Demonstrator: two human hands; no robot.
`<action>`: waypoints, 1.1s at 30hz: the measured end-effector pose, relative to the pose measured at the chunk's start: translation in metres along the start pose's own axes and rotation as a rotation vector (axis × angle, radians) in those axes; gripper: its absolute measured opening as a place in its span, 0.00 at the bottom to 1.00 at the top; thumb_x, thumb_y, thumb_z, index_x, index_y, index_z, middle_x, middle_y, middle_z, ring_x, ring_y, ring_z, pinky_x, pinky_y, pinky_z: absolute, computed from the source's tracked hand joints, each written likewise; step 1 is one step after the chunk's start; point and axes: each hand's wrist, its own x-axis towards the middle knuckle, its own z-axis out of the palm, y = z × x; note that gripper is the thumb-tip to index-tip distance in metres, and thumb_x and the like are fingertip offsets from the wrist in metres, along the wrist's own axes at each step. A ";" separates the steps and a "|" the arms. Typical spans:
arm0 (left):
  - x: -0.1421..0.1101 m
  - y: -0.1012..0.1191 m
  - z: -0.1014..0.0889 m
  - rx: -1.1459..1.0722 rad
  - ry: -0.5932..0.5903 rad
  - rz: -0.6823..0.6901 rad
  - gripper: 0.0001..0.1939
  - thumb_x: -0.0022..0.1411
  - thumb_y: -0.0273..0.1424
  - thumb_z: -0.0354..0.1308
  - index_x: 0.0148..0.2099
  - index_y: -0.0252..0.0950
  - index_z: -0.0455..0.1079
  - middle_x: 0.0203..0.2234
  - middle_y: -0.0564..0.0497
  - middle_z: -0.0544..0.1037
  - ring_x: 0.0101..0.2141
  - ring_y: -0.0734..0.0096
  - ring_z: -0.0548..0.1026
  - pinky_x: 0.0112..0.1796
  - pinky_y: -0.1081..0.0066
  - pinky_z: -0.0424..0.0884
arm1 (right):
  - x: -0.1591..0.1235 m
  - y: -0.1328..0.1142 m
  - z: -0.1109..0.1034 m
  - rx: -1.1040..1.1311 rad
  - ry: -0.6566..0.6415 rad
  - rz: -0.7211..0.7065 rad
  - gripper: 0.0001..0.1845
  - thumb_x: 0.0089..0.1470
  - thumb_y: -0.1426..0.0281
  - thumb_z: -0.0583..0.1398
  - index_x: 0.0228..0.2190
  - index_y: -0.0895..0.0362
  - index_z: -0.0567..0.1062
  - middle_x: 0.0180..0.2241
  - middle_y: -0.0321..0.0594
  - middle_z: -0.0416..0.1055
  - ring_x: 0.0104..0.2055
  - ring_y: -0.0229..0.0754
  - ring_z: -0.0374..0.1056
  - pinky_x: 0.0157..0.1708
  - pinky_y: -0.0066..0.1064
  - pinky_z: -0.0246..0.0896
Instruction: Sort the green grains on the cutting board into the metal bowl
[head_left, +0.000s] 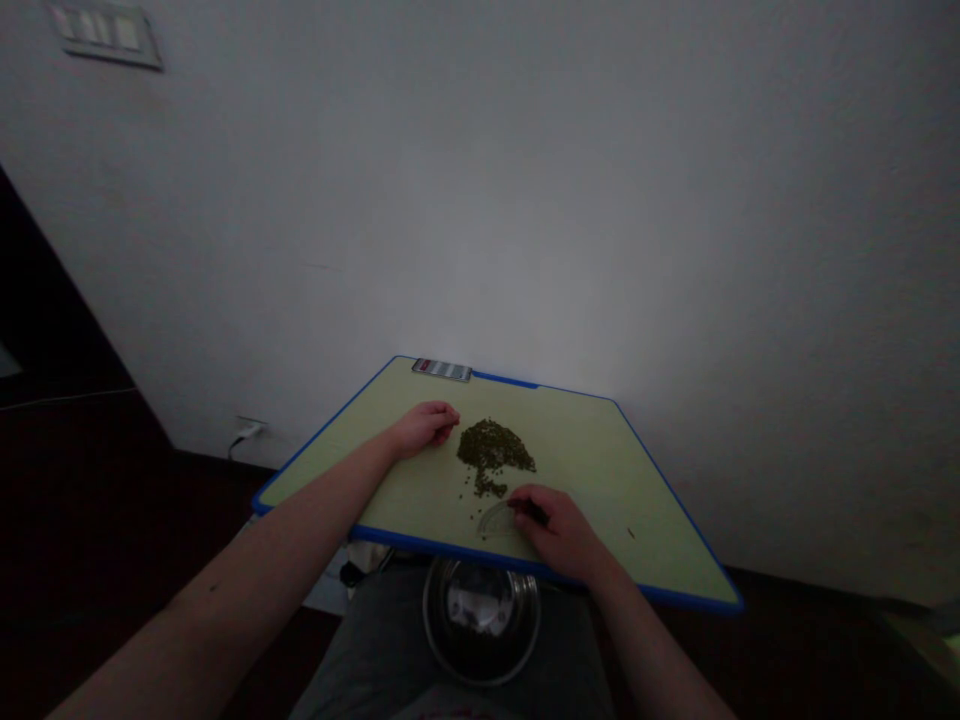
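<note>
A pale green board with a blue rim (592, 440) lies in front of me, and a heap of small dark green grains (493, 447) sits at its middle. My left hand (421, 427) rests on the board just left of the heap, fingers curled loosely inward. My right hand (556, 528) lies near the board's front edge below the heap, fingers closed around a small clear curved piece (495, 518) that touches the board. A few stray grains trail from the heap toward that piece.
A round steel bowl (481, 618) sits on my lap under the board's front edge. A small striped label (442, 369) is at the board's far edge. A white wall stands behind, with a socket and cable (247, 430) low at the left.
</note>
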 end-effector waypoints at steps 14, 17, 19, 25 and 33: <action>-0.001 0.004 0.002 0.022 0.007 -0.015 0.10 0.49 0.34 0.57 0.26 0.33 0.63 0.12 0.57 0.63 0.13 0.82 0.59 0.15 0.77 0.52 | 0.000 0.000 0.000 0.013 -0.043 0.012 0.11 0.45 0.77 0.55 0.33 0.58 0.72 0.29 0.38 0.71 0.30 0.37 0.65 0.31 0.27 0.60; -0.001 0.003 0.001 0.021 0.011 -0.022 0.09 0.49 0.34 0.57 0.27 0.33 0.63 0.12 0.58 0.63 0.13 0.82 0.59 0.15 0.77 0.52 | 0.000 0.000 0.000 0.004 -0.045 0.007 0.10 0.45 0.77 0.55 0.33 0.58 0.72 0.28 0.37 0.70 0.29 0.37 0.64 0.30 0.27 0.59; -0.001 0.004 0.002 0.021 0.011 -0.020 0.09 0.49 0.34 0.57 0.27 0.32 0.63 0.13 0.58 0.63 0.13 0.82 0.59 0.15 0.77 0.52 | -0.001 0.001 0.000 0.001 -0.043 0.000 0.10 0.45 0.77 0.56 0.33 0.58 0.72 0.27 0.36 0.70 0.29 0.36 0.64 0.30 0.27 0.58; -0.003 0.006 0.003 0.006 0.005 -0.008 0.10 0.49 0.34 0.57 0.27 0.32 0.63 0.12 0.58 0.62 0.13 0.82 0.59 0.15 0.77 0.52 | -0.002 0.001 -0.001 0.015 -0.048 -0.010 0.11 0.44 0.77 0.56 0.33 0.58 0.71 0.27 0.37 0.70 0.29 0.37 0.64 0.30 0.27 0.58; -0.002 0.004 0.002 -0.002 0.012 -0.016 0.10 0.49 0.34 0.57 0.26 0.33 0.63 0.13 0.58 0.62 0.14 0.82 0.59 0.16 0.77 0.52 | -0.002 -0.001 -0.002 0.051 -0.044 -0.010 0.11 0.43 0.78 0.55 0.32 0.58 0.71 0.26 0.36 0.69 0.28 0.36 0.64 0.29 0.26 0.59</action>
